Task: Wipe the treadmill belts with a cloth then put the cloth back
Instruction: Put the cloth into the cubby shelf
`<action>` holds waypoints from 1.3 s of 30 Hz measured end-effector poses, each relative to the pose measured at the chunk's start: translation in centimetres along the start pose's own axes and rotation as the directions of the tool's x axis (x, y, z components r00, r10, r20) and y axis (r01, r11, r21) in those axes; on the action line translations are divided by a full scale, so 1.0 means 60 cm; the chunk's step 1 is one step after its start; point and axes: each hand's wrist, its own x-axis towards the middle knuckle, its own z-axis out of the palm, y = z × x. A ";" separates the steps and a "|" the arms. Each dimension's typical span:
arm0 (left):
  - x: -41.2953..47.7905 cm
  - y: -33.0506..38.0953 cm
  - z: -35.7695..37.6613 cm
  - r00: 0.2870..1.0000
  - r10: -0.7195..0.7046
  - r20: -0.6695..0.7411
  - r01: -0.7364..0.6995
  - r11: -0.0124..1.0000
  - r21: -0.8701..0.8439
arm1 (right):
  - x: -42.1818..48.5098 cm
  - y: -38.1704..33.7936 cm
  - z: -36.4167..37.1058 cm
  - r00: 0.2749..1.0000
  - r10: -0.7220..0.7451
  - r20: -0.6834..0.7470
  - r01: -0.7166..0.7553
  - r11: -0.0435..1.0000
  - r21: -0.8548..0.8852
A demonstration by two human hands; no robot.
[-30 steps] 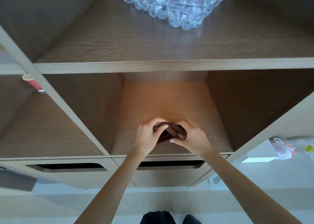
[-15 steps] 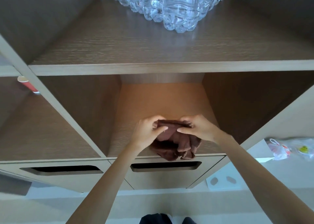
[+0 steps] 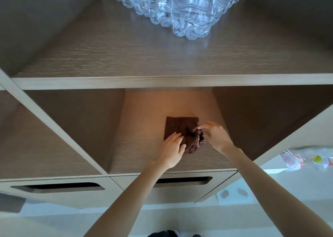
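Observation:
A dark brown cloth (image 3: 180, 127) lies on the floor of the middle cubby of a wooden shelf unit (image 3: 144, 146). Its far part is spread flat; its near right part is bunched up. My left hand (image 3: 172, 148) rests on the cloth's near left side with fingers laid over the bunched fabric. My right hand (image 3: 213, 136) pinches the bunched right edge between thumb and fingertips. No treadmill is in view.
A pack of clear plastic water bottles (image 3: 178, 8) stands on the shelf above (image 3: 162, 82). Drawers with slot handles (image 3: 59, 187) sit below the cubby. A plastic bag (image 3: 306, 159) lies on the pale floor at the right.
The cloth, held bunched at the cubby's front edge before, now lies deeper inside and partly spread flat. Both hands moved inward with it.

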 end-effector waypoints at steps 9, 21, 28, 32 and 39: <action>-0.020 0.026 0.021 0.971 0.124 -0.203 -0.110 0.991 0.078 | 0.022 0.003 0.003 0.942 -0.323 0.089 0.334 0.891 -0.307; -0.088 -0.113 -0.092 0.972 0.157 -0.176 -0.137 0.983 0.123 | -0.008 0.039 0.011 0.962 -0.262 0.072 0.270 0.952 -0.144; -0.101 -0.047 -0.015 0.967 0.086 -0.241 -0.054 0.990 0.134 | -0.020 -0.005 0.053 0.944 -0.320 0.077 0.329 0.923 -0.199; -0.109 -0.059 -0.027 0.916 0.149 -0.372 -0.115 0.987 0.111 | -0.020 -0.019 0.043 0.933 -0.357 0.042 0.357 0.908 -0.219; -0.162 -0.124 -0.059 0.917 0.165 -0.362 -0.137 0.985 0.102 | -0.040 0.016 0.002 0.805 -0.589 0.075 0.570 0.732 -0.373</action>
